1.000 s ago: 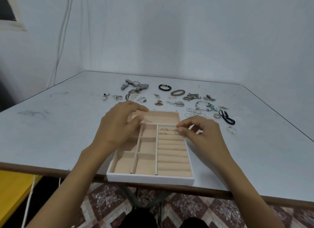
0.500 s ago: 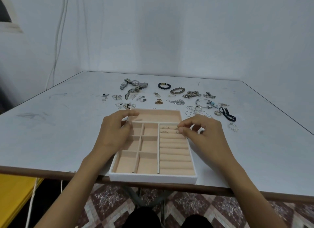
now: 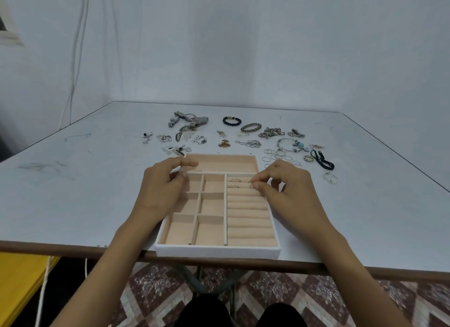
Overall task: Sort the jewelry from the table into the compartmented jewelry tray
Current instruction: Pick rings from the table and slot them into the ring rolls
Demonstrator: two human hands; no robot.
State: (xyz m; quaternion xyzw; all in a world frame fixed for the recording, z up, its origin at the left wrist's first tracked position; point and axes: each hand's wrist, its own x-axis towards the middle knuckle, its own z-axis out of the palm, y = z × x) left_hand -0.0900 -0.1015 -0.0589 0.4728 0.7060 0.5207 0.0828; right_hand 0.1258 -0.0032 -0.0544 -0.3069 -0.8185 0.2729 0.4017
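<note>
Left hand [image 3: 162, 190] is drawing back to the tray [image 3: 216, 251], grip open; right hand [image 3: 289, 192] is pinching a ring [image 3: 251, 184] into its slot.

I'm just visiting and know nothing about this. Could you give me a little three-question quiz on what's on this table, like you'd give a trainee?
1. True or false: the black bead bracelet already lies in the tray.
2. Where does the right hand pinch a ring? A) over the padded rolls B) in the long top compartment C) on the bare table
3. Besides that one, how many other rings sit in the padded rolls?
Key: 1 false; 2 A; 3 two.
</note>
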